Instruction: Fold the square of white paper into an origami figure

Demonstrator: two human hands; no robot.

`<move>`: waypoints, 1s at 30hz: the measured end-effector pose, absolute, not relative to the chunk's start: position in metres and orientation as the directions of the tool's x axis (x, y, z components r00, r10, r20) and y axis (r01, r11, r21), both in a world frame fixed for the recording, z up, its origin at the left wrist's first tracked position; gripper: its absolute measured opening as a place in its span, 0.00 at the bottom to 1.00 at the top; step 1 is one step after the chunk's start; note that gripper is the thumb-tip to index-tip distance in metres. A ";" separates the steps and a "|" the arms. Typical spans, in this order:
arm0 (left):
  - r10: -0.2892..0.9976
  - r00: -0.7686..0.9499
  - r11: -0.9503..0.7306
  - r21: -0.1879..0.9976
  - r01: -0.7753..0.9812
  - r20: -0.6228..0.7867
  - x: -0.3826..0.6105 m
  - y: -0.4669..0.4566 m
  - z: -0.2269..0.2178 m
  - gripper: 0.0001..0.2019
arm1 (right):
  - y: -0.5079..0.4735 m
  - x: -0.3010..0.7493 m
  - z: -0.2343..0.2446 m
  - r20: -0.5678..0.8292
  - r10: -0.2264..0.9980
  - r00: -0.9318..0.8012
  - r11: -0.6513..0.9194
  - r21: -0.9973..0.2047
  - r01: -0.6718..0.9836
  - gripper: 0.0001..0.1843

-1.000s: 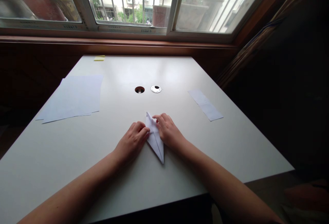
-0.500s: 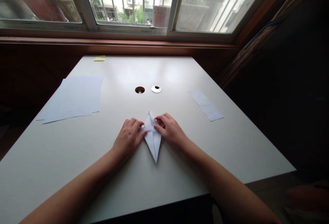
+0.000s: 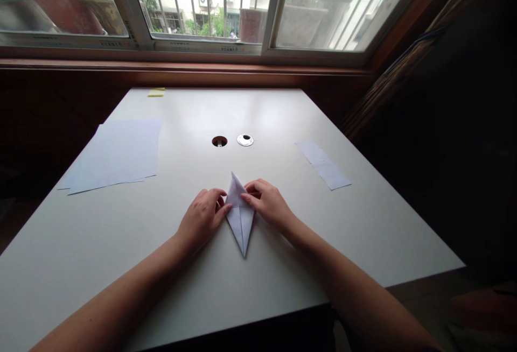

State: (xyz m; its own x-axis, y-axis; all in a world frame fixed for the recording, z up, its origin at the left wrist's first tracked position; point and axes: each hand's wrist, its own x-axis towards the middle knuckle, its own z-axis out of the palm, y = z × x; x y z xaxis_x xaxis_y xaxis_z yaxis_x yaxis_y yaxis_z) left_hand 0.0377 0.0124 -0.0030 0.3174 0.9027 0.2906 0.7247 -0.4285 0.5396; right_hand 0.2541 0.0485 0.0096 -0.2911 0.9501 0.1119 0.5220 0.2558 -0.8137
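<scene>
A white folded paper (image 3: 240,225), shaped like a long diamond, lies on the white table with one point towards me. A crease runs down the middle of its lower half, and a smooth flap covers the upper half. My left hand (image 3: 204,212) grips its left edge at the widest part, thumb on top. On the opposite side my right hand (image 3: 265,201) pinches the right edge, its thumb resting on the upper flap. The fingers of both hands are bent, and some fingertips are hidden by the paper.
White paper sheets (image 3: 117,153) lie at the left of the table (image 3: 181,298). A creased paper strip (image 3: 323,166) is on the right. Behind the folded paper are a round hole (image 3: 219,141) and its metal cover (image 3: 245,140). Yellow sticky notes (image 3: 156,92) sit at the far edge.
The upper part of the folded paper now lies flatter and smoother, its tip pointed where it looked bent before. Both hands keep nearly the same place, with the fingers slightly shifted.
</scene>
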 end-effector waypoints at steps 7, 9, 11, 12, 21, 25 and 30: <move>0.913 0.292 -0.408 0.586 0.700 0.286 0.035 0.014 -0.001 0.09 | 0.051 0.259 0.014 0.035 0.955 -0.294 0.163 -0.891 0.424 0.08; 0.911 0.298 -0.412 0.587 0.697 0.286 0.035 0.014 0.000 0.10 | 0.051 0.260 0.014 -0.014 0.954 -0.300 0.086 -0.945 0.317 0.11; 0.920 0.294 -0.393 0.633 0.667 0.261 0.034 0.014 0.002 0.12 | 0.052 0.261 0.015 -0.025 0.948 -0.317 0.034 -0.983 0.179 0.13; 0.926 0.291 -0.375 0.667 0.644 0.240 0.034 0.014 0.003 0.14 | 0.052 0.262 0.015 -0.016 0.945 -0.326 0.023 -0.993 0.117 0.14; 0.923 0.376 -0.225 0.911 0.345 0.085 0.029 0.014 0.017 0.14 | 0.049 0.255 0.017 0.150 0.918 -0.366 0.160 -0.987 -0.004 0.13; 0.926 0.322 -0.309 0.890 0.337 0.199 0.031 0.012 0.016 0.12 | 0.049 0.255 0.014 0.131 0.932 -0.337 0.153 -0.987 0.040 0.13; 0.914 0.234 -0.397 0.856 0.333 0.333 0.032 0.010 0.011 0.09 | 0.051 0.254 0.009 0.034 0.917 -0.398 0.008 -0.998 -0.066 0.14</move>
State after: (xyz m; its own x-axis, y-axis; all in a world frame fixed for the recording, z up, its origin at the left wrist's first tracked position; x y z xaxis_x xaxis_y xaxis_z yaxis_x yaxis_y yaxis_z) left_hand 0.0320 0.0102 0.0111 0.2336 0.9137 0.3327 0.3326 -0.3966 0.8556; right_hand 0.2540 0.0513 0.0092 -0.3984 0.9166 0.0340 -0.0659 0.0084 -0.9978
